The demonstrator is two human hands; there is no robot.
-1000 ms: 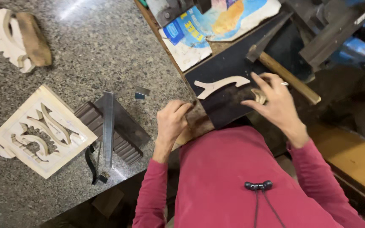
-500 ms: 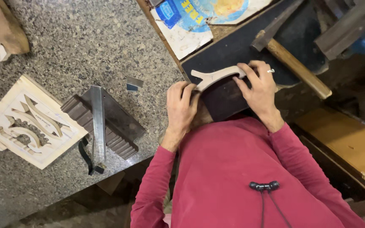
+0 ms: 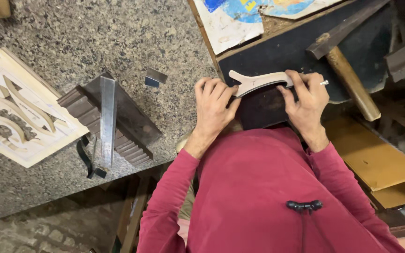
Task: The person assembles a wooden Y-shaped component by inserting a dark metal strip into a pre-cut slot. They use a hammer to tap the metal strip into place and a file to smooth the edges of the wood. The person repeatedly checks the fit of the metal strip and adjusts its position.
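Curved wood piece (image 3: 258, 80) lies crosswise between my hands, long axis left-right; left hand (image 3: 214, 105) grips near end, right hand (image 3: 308, 96) grips far end, both equally close

1. A speckled granite tabletop (image 3: 62, 37) is filling the upper left of the frame.
2. A pale carved wooden panel (image 3: 17, 110) with cut-out curving shapes is lying at the left edge.
3. A dark ridged moulding block (image 3: 127, 122) is sitting at centre left, with a flat metal bar (image 3: 108, 119) lying across it.
4. A small metal piece (image 3: 155, 77) is resting just right of the block.
5. A wooden-handled hammer (image 3: 350, 82) is lying at upper right.
6. A colourful printed sheet (image 3: 240, 18) is lying at the top centre.
7. A yellowish board (image 3: 371, 159) is showing at lower right.
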